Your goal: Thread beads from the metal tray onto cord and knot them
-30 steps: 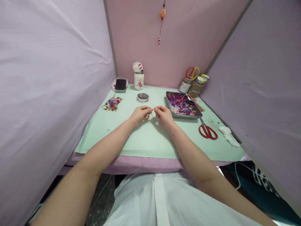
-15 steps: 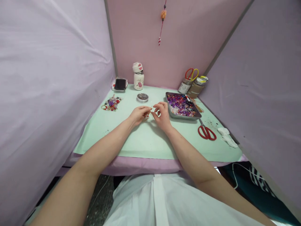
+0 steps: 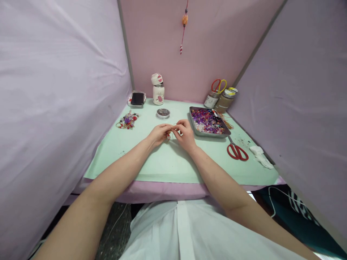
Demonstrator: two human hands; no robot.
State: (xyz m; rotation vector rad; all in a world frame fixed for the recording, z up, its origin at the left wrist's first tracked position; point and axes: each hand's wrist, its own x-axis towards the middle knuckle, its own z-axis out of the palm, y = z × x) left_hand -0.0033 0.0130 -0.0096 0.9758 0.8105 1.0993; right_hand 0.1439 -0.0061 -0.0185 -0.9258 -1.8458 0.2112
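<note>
Both my hands meet above the middle of the green table top. My left hand point(image 3: 159, 133) is closed in a pinch on a beaded cord point(image 3: 168, 137), whose small red and clear beads hang below the fingers. Right beside it, my right hand point(image 3: 184, 133) is closed too, thumb and forefinger pinching at the thin cord where the left fingertips end. The exact spot between the fingertips is too small to make out. To the right of my right hand stands a metal tray point(image 3: 210, 135) of purple, red and clear beads.
Red-handled scissors point(image 3: 237, 152) lie by the tray, with white tissue point(image 3: 261, 157) farther right. Jars point(image 3: 226, 100), one holding scissors, stand behind. Toward the left are a round tin point(image 3: 163, 113), a bottle point(image 3: 158, 92), a phone point(image 3: 137, 98) and a beaded pile point(image 3: 128, 120).
My right hand has moved slightly left, and its fingertips now meet those of my left hand. The right fingers have closed together. The view has shifted a little.
</note>
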